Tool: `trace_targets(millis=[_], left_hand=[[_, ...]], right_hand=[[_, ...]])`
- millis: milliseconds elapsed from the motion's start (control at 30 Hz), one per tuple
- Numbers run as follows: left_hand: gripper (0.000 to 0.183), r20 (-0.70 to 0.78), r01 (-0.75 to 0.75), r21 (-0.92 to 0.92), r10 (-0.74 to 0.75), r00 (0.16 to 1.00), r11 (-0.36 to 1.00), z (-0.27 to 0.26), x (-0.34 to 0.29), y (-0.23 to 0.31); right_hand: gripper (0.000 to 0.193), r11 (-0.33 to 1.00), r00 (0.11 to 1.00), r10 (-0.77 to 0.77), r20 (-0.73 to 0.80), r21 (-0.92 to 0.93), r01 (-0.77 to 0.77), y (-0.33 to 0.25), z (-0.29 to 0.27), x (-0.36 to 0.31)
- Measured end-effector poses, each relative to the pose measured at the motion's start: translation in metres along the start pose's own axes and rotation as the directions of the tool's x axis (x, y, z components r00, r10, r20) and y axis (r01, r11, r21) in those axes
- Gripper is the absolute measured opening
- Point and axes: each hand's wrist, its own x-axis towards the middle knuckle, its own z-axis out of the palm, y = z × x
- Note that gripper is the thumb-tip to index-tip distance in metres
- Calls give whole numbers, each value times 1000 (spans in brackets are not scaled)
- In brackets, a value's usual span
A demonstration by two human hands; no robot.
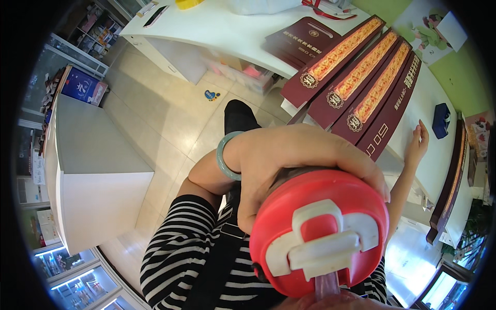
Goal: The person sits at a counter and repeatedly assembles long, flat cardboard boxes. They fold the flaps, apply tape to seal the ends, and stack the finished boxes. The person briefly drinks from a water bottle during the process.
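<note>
Close up, my left hand (305, 150), with a pale green bangle at the wrist, is wrapped round a drinking bottle just below its red lid (274, 222). The lid has a white flip catch (325, 253). A translucent straw (326, 285) comes out of it at the lower edge. The lid hides most of the bottle's body. Over at the right, my right hand (416, 145) lies at the edge of the white table with its fingers stretched out and nothing in them. Several long dark-red food boxes (356, 77) lie side by side between the two hands.
The white table (217, 26) runs along the far side and the right. A dark-red carrier bag (305, 41), a phone (156, 16) and a small dark blue box (442, 120) lie on it. A clear storage bin (243, 72) sits underneath. At the left stands a white counter (103, 201).
</note>
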Motion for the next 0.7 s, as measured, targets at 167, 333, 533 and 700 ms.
trace_targets(millis=[167, 333, 533, 700], left_hand=[[49, -76, 12, -6, -12, 997, 1000, 3, -1, 2], [46, -92, 20, -6, -20, 996, 1000, 1, -1, 3], [44, -114, 22, -7, -23, 993, 1000, 3, -1, 3], [43, -123, 27, -6, -28, 992, 1000, 5, -1, 2]], right_hand=[[35, 1000, 1000, -9, -6, -12, 9, 5, -1, 1], [35, 1000, 1000, 4, -8, 11, -3, 6, -1, 1], [34, 1000, 1000, 10, -2, 16, -10, 7, 0, 1], [34, 1000, 1000, -9, 2, 15, 9, 6, -2, 0]])
